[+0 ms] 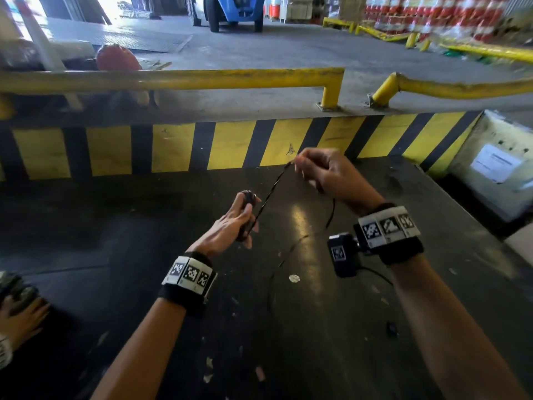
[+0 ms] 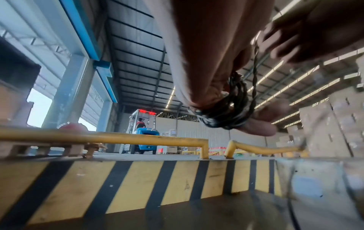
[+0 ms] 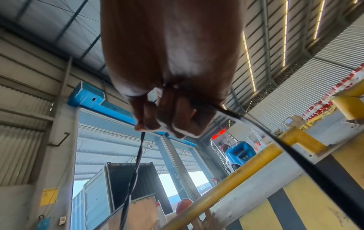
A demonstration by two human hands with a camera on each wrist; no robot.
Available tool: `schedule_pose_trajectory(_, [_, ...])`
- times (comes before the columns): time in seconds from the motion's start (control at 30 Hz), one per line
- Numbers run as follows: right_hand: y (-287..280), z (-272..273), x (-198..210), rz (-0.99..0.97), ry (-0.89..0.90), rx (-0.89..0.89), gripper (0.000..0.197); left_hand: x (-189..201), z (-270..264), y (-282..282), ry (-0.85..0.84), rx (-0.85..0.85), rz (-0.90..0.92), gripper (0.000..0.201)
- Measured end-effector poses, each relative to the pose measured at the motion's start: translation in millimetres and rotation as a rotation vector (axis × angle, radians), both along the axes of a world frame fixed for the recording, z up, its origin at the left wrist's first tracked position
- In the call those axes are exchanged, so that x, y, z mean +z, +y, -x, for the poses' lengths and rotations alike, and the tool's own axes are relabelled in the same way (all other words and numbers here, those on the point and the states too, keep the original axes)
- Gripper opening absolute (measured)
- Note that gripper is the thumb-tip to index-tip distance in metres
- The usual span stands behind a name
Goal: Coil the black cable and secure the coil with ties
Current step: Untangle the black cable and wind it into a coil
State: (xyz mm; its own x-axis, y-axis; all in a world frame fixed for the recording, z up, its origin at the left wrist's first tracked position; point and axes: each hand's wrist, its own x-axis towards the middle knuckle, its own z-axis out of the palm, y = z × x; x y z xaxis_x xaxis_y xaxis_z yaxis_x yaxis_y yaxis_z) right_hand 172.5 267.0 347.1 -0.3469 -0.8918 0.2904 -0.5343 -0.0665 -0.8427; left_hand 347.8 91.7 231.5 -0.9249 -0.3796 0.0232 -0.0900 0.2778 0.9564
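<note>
- The black cable (image 1: 271,192) is thin, twisted and limp; judging by how it droops, it is light and has no stiffness to hold a loop by itself.
- Left hand (image 1: 233,223) grips a small coil (image 2: 226,109) already wound around its fingers, held over the dark worktop (image 1: 360,327).
- Right hand (image 1: 326,174) pinches the free run up and to the right, keeping that stretch taut; the slack hangs below and trails onto the worktop.
- Best hold is probably close to the coil, thumb pressed over the wraps, since the turns look apt to slide off.
- No ties are visible, though blur may hide them.
</note>
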Motion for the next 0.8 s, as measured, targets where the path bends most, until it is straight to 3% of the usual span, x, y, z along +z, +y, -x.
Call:
schedule_pose_trajectory(0.17, [-39.3, 35.3, -12.5, 0.065, 0.016, -0.037, 0.024, 21.8, -4.4, 57.3, 0.066, -0.232, -0.211, 0.037])
schedule_pose_trajectory(0.33, [-53.1, 28.7, -91.4, -0.002, -0.120, -0.090, 0.040, 43.2, -4.0, 66.6, 0.265, -0.320, -0.422, 0.044])
schedule_pose_trajectory(0.43, [-40.5, -8.3, -137.3, 0.010, -0.274, -0.099, 0.047, 49.3, 0.0, 51.1, 0.365, -0.246, -0.491, 0.045])
schedule_pose_trajectory(0.57, [-11.3, -61.1, -149.5, -0.019, -0.306, -0.042, 0.047, 50.6, 12.4, 27.5, 0.369, -0.024, -0.307, 0.039])
schedule_pose_trajectory(0.67, [4.4, -70.4, -139.9, -0.026, -0.119, 0.036, 0.045, 46.9, 21.8, 7.4, 0.318, 0.107, -0.153, 0.034])
schedule_pose_trajectory(0.8, [12.4, -51.4, -91.2, 0.034, 0.070, 0.010, 0.034, 30.5, 27.7, -0.9, 0.132, 0.100, 0.006, 0.030])
